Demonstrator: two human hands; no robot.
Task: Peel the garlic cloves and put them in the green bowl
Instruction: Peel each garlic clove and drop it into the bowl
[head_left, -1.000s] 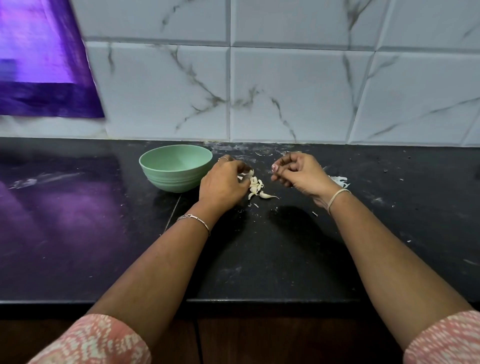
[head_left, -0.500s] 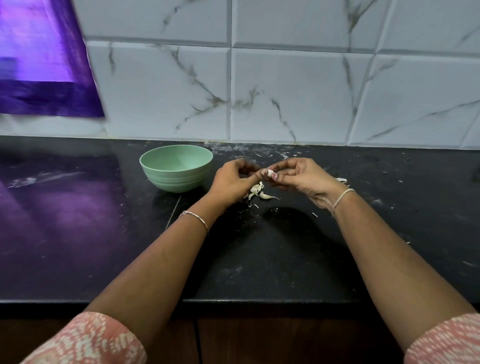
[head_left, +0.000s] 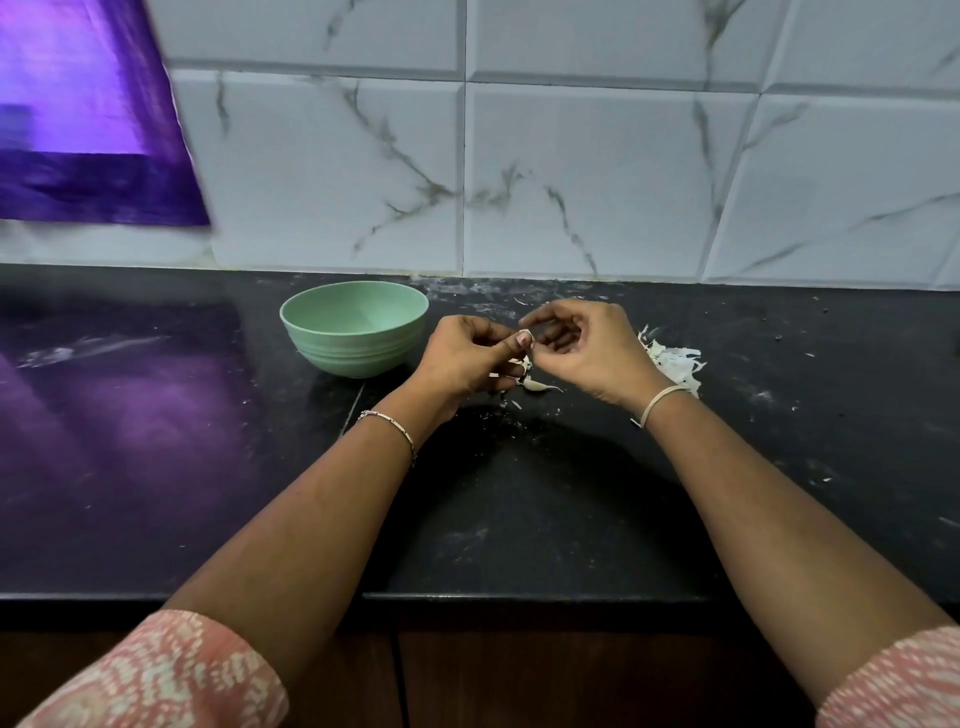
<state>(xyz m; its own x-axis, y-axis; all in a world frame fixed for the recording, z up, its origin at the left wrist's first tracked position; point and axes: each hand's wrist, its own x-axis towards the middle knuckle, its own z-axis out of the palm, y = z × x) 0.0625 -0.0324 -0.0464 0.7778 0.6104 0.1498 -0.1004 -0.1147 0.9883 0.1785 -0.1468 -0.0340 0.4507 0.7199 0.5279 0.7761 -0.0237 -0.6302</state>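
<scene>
Head view: left hand (head_left: 462, 358) and right hand (head_left: 587, 348) both pinch a small pale garlic clove (head_left: 524, 336) above the surface (head_left: 519, 519), just right of the green bowl (head_left: 358, 353); its axis is hidden. A second clove (head_left: 535, 385) lies below, tail pointing right.

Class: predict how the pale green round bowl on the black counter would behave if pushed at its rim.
Probably light: the pale green round bowl looks empty and thin-walled. Likely to slide, since the black counter looks glossy. Its narrower base may let it tip.
</scene>
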